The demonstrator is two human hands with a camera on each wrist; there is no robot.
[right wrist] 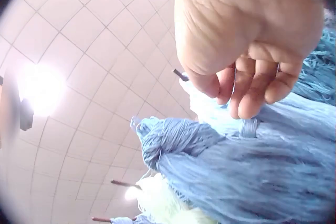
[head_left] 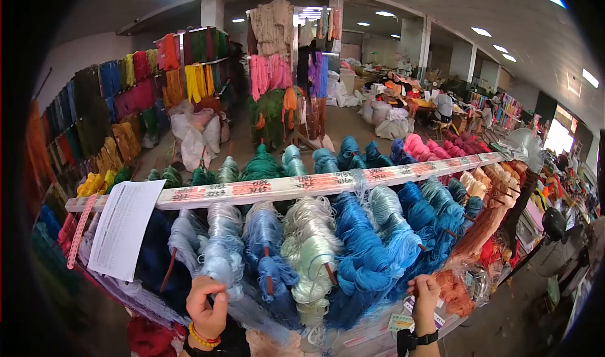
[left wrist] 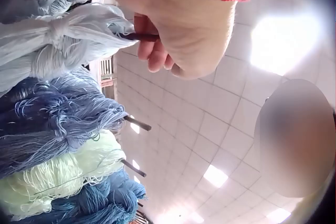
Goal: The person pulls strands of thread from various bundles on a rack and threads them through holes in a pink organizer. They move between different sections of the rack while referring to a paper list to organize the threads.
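My left hand (head_left: 208, 306) is at the lower end of a pale grey-blue skein (head_left: 222, 250) that hangs from the rack. In the left wrist view its fingers (left wrist: 152, 58) curl round the end of a dark peg (left wrist: 142, 37), which sticks out of the knotted pale skein (left wrist: 58, 35). My right hand (head_left: 425, 294) is raised to the right of the bright blue skeins (head_left: 372, 262). The right wrist view shows its fingers bent, thumb close to the forefinger, in front of light blue yarn (right wrist: 226, 166); I cannot tell whether they pinch a thread.
A long white rail (head_left: 302, 184) with handwritten numbers crosses above the skeins. A printed sheet (head_left: 123, 228) hangs at its left end. Brown pegs (head_left: 331, 274) jut toward me. A fan (head_left: 524, 149) stands at the right end; racks of coloured yarn (head_left: 201, 80) stand behind.
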